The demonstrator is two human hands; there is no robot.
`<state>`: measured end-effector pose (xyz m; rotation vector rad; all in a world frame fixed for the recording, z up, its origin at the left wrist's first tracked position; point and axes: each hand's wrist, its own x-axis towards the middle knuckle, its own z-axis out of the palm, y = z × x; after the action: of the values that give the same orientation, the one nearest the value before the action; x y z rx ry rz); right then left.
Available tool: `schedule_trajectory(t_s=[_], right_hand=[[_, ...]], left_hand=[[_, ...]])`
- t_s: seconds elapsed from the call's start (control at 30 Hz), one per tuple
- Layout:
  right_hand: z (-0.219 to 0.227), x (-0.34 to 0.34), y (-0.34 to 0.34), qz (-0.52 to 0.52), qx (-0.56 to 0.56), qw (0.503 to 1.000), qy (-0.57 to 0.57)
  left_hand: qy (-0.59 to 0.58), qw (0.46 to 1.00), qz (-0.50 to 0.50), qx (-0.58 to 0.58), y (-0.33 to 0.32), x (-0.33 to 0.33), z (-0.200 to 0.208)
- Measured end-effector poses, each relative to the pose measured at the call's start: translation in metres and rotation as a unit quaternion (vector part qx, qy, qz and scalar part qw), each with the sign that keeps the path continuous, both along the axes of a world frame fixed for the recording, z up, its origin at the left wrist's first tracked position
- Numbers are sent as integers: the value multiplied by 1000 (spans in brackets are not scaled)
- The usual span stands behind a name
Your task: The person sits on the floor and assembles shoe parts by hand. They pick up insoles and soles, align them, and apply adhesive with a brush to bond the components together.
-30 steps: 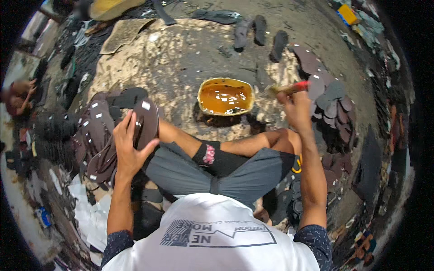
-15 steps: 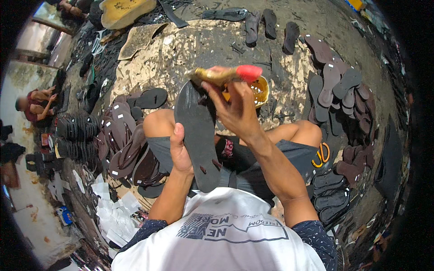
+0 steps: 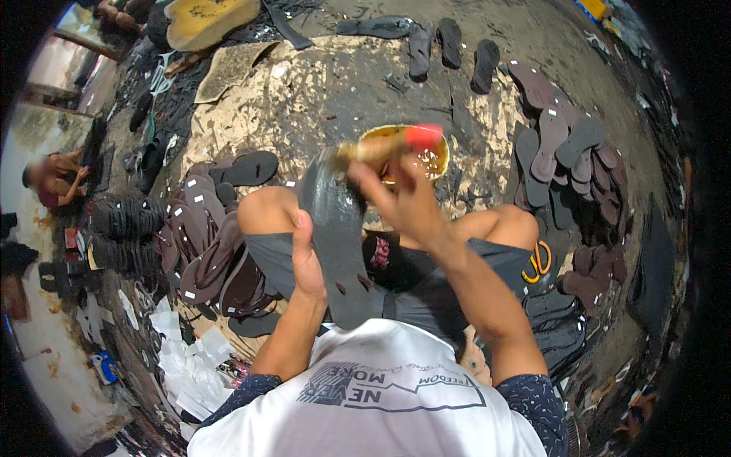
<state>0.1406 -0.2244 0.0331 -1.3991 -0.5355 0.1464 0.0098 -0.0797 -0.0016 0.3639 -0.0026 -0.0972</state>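
**Wooden-coloured brush [image 3: 384,150] with a red handle end meets a dark grey, foot-shaped sole [image 3: 340,251]**

The sole is held up over the person's lap, its far end pointing away from the body and its near end just in front of the white printed shirt [image 3: 373,396]. The left hand [image 3: 308,263] has its grip closed on the sole's left edge, thumb lying along that side, the other fingers hidden behind. Two small dark reddish slits show toward the near end; the far half has a glossy sheen.

The right hand [image 3: 411,204] has its grip closed around the brush, though blur hides how each finger sits. The blurred bristle end is at the sole's far end, and the red end points right.

Behind the brush, partly covered by it, a yellowish rounded tub [image 3: 447,158] of amber liquid stands on the ground. Brown flat sandals with small white labels [image 3: 205,247] are heaped left of the person; brown and black loose soles [image 3: 582,156] lie in a pile on the right. Orange-and-yellow-handled scissors [image 3: 538,268] lie beside the right knee, and torn white paper sheets [image 3: 190,354] are scattered at lower left.
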Motion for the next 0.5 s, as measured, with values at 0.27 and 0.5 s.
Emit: schedule_trajectory(t_s=[0.27, 0.5], right_hand=[[27, 31, -66, -174, -6, 979, 105], [11, -70, -19, -22, -112, 993, 15]], left_hand=[[179, 961, 56, 203, -44, -59, 41], [63, 992, 103, 40, 4, 45, 39]])
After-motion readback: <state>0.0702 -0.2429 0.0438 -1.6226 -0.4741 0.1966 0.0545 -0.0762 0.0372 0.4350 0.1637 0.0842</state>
